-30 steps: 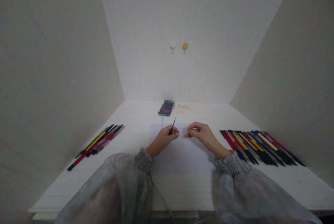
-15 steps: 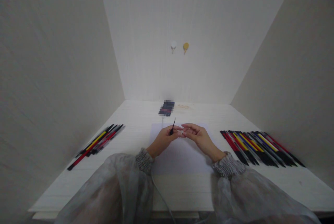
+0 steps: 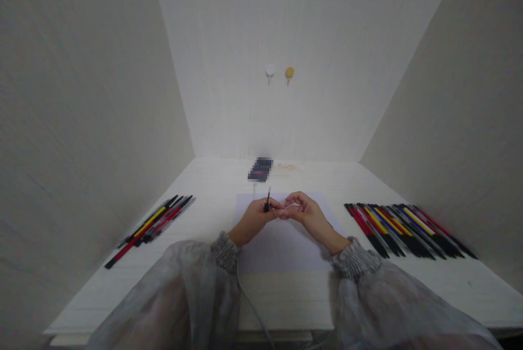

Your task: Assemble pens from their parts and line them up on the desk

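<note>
My left hand (image 3: 254, 221) is closed around a slim black pen part (image 3: 267, 206), whose thin dark tip points up between thumb and fingers. My right hand (image 3: 307, 216) is closed too, thumb and fingertips pressed together and meeting the left fingertips. A small pale or clear piece may be between the fingertips, but it is too small to make out. Both hands are just above a white sheet of paper (image 3: 286, 252) on the table. A thin dark end of something shows beside my right wrist, mostly hidden.
Several pens (image 3: 151, 227) in black, red and yellow lie in a loose pile at left. A row of several pens (image 3: 408, 230) lies at right. A blurred phone (image 3: 260, 169) with a cable is at the back. Two hooks (image 3: 290, 72) hang on the back wall.
The black pen part has swung slightly left and stands more upright. My right fingers have curled in closer to the left fingertips.
</note>
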The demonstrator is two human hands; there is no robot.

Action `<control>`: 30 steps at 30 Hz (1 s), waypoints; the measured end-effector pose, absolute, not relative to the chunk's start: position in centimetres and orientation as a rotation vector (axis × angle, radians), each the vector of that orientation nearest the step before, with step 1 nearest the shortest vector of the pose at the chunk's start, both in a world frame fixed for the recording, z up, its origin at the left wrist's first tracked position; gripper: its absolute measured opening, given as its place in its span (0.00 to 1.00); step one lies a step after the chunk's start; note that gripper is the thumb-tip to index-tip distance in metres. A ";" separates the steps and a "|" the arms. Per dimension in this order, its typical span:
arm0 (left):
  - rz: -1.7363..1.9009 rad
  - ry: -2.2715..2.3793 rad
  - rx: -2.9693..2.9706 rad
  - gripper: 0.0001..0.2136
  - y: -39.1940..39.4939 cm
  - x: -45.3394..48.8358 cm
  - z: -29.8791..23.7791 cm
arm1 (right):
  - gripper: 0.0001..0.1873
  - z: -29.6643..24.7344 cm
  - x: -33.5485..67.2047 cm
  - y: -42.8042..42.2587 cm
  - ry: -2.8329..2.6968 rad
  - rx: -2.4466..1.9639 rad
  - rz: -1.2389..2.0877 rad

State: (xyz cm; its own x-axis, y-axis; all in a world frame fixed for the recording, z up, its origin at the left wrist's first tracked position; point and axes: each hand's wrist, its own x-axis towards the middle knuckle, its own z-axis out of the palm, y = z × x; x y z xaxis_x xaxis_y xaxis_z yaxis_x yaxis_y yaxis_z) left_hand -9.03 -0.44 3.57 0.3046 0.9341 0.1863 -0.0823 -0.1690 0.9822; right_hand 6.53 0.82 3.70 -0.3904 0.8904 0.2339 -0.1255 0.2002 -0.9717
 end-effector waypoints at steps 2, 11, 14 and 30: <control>1.140 0.887 1.456 0.10 -0.4 -9.1 3.5 | 0.12 4.4 7.1 1.0 -1.647 -0.871 1.246; 1.221 1.010 1.458 0.11 0.1 -9.5 3.2 | 0.14 4.5 13.1 4.1 -2.291 -1.943 -0.046; 1.241 1.015 1.459 0.11 0.1 -9.4 3.2 | 0.12 3.8 13.2 4.3 -2.372 -2.060 -0.011; 1.318 0.995 1.414 0.12 -0.3 -9.4 4.2 | 0.08 5.1 8.5 0.7 -2.170 -0.990 0.741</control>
State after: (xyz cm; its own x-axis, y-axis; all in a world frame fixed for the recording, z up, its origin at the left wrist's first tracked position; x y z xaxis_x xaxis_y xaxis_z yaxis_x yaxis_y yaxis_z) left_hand -9.40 -0.26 4.23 0.0953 0.9658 0.2413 -0.0325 -0.2392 0.9704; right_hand 8.47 0.68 5.05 -0.5168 0.7979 0.3104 0.4415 0.5590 -0.7019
